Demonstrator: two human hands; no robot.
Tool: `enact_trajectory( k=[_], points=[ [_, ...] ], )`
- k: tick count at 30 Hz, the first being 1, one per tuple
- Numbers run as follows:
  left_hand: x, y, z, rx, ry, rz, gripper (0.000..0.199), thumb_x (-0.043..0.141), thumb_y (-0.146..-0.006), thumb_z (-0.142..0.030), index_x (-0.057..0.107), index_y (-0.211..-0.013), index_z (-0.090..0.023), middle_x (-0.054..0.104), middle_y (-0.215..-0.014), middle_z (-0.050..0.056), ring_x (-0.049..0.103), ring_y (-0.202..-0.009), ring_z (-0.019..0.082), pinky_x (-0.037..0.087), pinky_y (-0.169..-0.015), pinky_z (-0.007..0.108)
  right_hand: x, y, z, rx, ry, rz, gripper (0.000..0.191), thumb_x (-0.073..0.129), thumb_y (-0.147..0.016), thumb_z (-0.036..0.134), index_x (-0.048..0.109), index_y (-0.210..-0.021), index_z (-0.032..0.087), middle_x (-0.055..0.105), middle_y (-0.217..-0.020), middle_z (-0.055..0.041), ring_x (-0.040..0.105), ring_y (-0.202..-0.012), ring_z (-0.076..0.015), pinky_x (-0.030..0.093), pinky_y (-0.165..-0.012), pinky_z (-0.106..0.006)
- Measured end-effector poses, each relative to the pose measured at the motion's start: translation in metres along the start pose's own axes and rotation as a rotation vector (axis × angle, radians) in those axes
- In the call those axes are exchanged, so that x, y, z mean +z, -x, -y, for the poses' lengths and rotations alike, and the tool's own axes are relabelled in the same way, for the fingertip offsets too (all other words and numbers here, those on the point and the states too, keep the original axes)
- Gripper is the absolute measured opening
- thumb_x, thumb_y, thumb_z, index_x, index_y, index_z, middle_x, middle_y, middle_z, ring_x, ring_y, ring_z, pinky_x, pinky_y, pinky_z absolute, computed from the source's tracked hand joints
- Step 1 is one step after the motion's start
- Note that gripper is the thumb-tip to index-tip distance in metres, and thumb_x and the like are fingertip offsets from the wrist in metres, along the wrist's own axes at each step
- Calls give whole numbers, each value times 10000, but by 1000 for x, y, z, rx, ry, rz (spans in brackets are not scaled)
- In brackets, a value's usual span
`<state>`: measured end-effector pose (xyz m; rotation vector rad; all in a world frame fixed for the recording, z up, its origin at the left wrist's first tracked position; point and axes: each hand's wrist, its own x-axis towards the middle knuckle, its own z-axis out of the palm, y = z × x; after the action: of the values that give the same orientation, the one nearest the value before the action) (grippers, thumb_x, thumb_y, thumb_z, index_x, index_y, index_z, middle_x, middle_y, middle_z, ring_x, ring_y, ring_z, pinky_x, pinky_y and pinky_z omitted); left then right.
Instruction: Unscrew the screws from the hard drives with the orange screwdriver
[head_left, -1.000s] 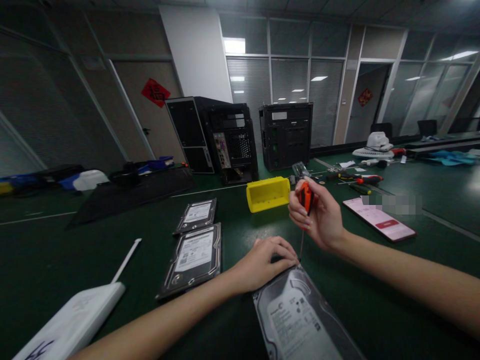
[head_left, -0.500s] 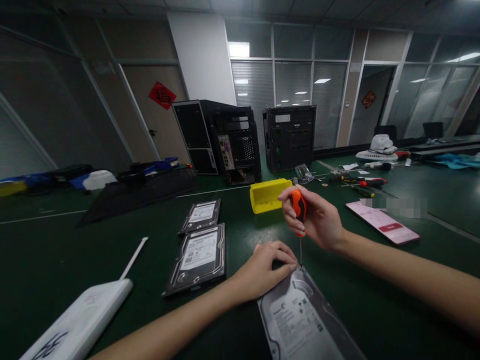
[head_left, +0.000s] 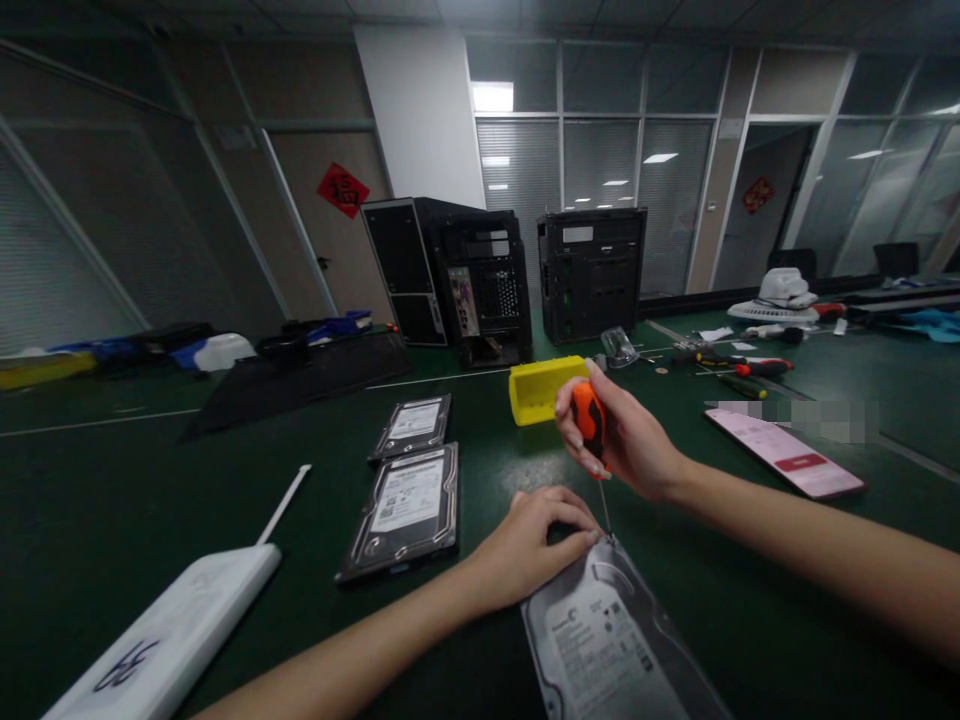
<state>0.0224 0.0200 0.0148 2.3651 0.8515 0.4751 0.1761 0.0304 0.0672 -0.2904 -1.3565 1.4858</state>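
A silver hard drive (head_left: pixel 600 640) with a printed label lies in front of me, at the bottom of the view. My left hand (head_left: pixel 525 545) grips its far left corner, with fingers bent over the edge and the thumb on top. In my right hand (head_left: pixel 626 435) is a screwdriver (head_left: pixel 590 415) with an orange and black handle. Its thin shaft points down, and the tip meets the far corner of the drive, close to my left fingertips. Two more hard drives, a nearer one (head_left: pixel 405 508) and a farther one (head_left: pixel 414 425), lie to the left.
Behind my hands sits a yellow tray (head_left: pixel 529 395). Two black computer cases (head_left: pixel 487 285) stand farther back. A phone (head_left: pixel 787 450) and several hand tools (head_left: pixel 757 368) lie on the right. A white device (head_left: pixel 172 630) occupies the front left of the green table (head_left: pixel 247 480).
The view has turned slightly left, so the surroundings appear farther right. The screwdriver handle leans a little more to the left, its tip still at the drive's corner. My left hand keeps its hold.
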Motion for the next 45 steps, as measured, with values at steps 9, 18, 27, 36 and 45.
enact_trajectory(
  k=[9,18,27,36,45],
  points=[
    [-2,0,-2,11,0,0,176,510,-877,-258,677,-906,-212,624,-981,23,557,-960,165,381,-871,288,-1,0,-1,-50,-35,-71,204,444,-874,383,409,-796,197,469,-606,56,399,-368,-40,254,-342,-161],
    [-5,-4,-10,9,-11,13,177,521,-870,-278,680,-889,-201,626,-973,30,564,-945,169,384,-883,286,-4,-3,0,-12,-76,-50,259,441,-853,465,424,-862,207,430,-536,78,307,-330,-30,196,-339,-156],
    [-3,-24,-11,126,33,111,171,584,-840,-298,698,-860,-174,668,-884,30,605,-857,155,422,-835,254,-5,-1,2,1,-88,-28,260,393,-887,375,515,-854,147,516,-710,2,487,-488,-60,366,-440,-185],
    [-8,-31,-9,149,-71,136,172,610,-818,-328,721,-845,-198,697,-849,8,629,-813,153,426,-773,225,-4,0,0,-6,-53,-70,213,570,-804,266,414,-945,229,445,-636,79,322,-386,-18,197,-355,-137],
    [-12,-31,-9,174,-54,179,169,584,-841,-299,717,-869,-198,708,-863,10,636,-814,149,429,-780,219,-4,-1,-2,-35,-76,-94,199,521,-825,357,531,-920,182,513,-773,10,453,-483,-45,309,-357,-141]
  ],
)
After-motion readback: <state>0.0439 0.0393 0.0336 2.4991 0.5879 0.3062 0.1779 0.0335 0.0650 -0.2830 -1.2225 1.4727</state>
